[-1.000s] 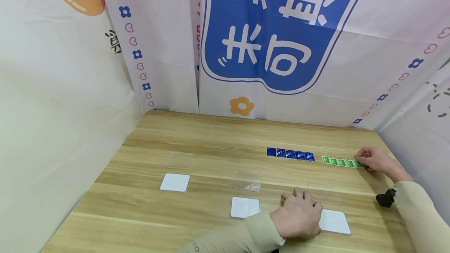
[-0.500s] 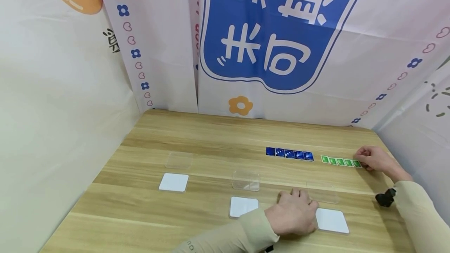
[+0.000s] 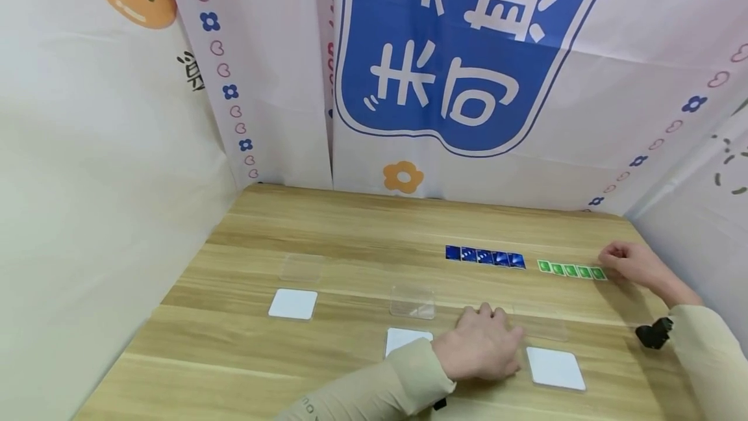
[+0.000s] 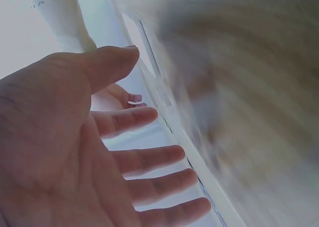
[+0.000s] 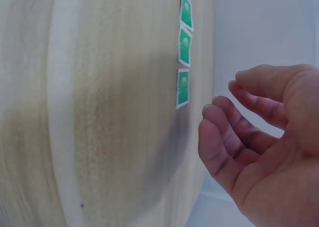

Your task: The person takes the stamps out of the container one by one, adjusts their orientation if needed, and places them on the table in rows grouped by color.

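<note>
A row of several small green cards [image 3: 571, 271] with white borders lies at the back right of the table. My right hand [image 3: 634, 262] hovers just off the row's right end, fingers loosely bent and holding nothing. In the right wrist view the nearest green card [image 5: 183, 87] lies apart from the fingertips. My left hand [image 3: 482, 346] is low over the table between two white square cards, the middle one [image 3: 403, 338] and the right one [image 3: 556, 368]. Its fingers are spread in the left wrist view, with nothing in the palm [image 4: 60, 142].
Several dark blue cards [image 3: 484, 256] form a row left of the green ones. Clear square plates lie behind the white cards: left plate [image 3: 301, 267], middle plate [image 3: 412, 302], right plate [image 3: 543, 322]. Another white card [image 3: 293, 304] is on the left. Printed curtains [image 3: 280, 83] surround the table.
My right hand has drawn slightly right, off the end of the green row. My left hand has shifted left, away from the right white card.
</note>
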`<action>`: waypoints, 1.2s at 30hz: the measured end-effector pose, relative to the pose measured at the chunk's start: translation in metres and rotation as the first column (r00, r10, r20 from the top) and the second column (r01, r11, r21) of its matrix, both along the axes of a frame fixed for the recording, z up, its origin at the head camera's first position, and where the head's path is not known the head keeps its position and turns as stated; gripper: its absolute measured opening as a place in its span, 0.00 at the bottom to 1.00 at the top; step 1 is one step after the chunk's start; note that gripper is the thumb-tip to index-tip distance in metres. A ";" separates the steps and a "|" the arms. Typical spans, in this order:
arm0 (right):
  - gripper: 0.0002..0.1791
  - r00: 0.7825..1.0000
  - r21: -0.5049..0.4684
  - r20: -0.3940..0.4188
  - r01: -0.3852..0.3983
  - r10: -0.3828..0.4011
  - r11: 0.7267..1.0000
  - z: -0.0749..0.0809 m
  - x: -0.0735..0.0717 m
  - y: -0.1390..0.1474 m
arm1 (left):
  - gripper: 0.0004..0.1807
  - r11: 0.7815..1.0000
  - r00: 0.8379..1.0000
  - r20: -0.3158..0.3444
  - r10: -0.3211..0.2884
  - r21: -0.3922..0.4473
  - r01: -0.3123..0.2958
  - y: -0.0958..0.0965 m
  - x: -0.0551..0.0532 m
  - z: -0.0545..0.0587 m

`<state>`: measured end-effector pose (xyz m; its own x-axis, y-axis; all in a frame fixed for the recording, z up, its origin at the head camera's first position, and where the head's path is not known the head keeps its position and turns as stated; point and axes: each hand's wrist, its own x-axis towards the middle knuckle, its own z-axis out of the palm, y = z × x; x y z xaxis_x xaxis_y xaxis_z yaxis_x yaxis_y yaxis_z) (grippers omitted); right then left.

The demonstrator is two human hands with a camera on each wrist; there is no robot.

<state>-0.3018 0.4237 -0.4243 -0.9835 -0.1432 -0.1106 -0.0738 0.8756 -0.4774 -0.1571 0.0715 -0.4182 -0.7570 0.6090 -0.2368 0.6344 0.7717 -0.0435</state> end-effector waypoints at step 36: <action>0.19 0.992 -0.102 -0.076 -0.111 0.103 0.989 0.044 0.015 -0.064 | 0.27 0.996 0.997 -0.057 0.060 0.065 -0.056 -0.035 -0.027 0.028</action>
<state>-0.2864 0.3601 -0.3803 -0.9667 -0.2550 -0.0207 -0.2006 0.8057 -0.5573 -0.1837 0.0366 -0.3900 -0.8029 0.5760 -0.1536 0.5864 0.8095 -0.0295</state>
